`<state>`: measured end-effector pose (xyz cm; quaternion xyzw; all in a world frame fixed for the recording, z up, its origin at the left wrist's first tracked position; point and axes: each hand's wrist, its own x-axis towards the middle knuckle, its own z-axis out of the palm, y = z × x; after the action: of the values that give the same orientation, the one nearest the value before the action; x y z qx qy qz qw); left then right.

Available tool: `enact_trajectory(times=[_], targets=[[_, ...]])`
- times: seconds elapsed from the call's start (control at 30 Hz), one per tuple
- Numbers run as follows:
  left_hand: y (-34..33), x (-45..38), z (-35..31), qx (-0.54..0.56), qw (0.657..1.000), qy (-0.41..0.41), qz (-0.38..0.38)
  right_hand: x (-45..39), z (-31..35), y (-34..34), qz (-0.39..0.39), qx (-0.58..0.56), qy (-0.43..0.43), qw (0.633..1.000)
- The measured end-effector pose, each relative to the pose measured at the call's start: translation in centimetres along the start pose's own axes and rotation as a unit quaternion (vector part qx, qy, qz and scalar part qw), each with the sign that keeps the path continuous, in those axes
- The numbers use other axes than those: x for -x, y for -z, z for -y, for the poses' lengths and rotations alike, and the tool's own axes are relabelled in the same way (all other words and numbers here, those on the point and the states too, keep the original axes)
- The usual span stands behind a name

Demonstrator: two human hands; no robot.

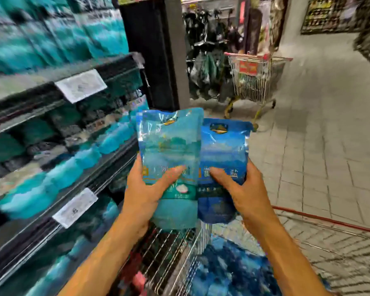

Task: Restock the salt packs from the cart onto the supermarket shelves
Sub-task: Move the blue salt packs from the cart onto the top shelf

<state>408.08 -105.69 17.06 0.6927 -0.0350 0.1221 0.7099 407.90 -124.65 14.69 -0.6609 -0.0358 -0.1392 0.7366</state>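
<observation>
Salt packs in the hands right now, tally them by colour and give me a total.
Teal salt pack, held in the left hand: 1
Dark blue salt pack, held in the right hand: 1
Total in hand: 2

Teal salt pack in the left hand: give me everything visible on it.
The teal salt pack is a glossy plastic pouch, lighter blue at the top, teal below, with a small gold emblem near its top seal and blurred white print. It stands upright, bulging at the bottom. The left hand grips its lower part, thumb across the front. Its right edge overlaps the dark blue salt pack.
</observation>
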Motion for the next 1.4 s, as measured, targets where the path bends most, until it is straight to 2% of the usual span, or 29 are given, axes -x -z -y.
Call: enact_trajectory(times=[0.3, 0.57, 0.77, 1.0, 1.2, 1.4], targets=[[11.6, 4.5, -12.3, -0.008, 0.977, -0.127, -0.169, -0.3, 9.3, -13.6, 0.193, -0.113, 0.094, 0.97], [24.2, 10.1, -22.4, -0.085, 0.92, -0.237, -0.3, 3.3, 18.6, -29.1, 0.353, -0.224, 0.109, 0.902], [36.0, 14.5, -27.8, -0.127, 0.88, -0.258, -0.378, 8.7, 24.4, -41.8, 0.45, -0.271, 0.084, 0.847], [48.1, 18.5, -31.9, -0.161, 0.837, -0.261, -0.453, 14.5, 27.6, -55.4, 0.504, -0.239, -0.013, 0.83], [56.3, 20.6, -32.9, -0.173, 0.818, -0.233, -0.496, 15.8, 27.7, -66.4, 0.526, -0.135, 0.014, 0.84], [61.8, 21.0, -33.0, -0.167, 0.792, -0.236, -0.538, 17.3, 25.6, -77.1, 0.555, -0.075, -0.008, 0.829]])
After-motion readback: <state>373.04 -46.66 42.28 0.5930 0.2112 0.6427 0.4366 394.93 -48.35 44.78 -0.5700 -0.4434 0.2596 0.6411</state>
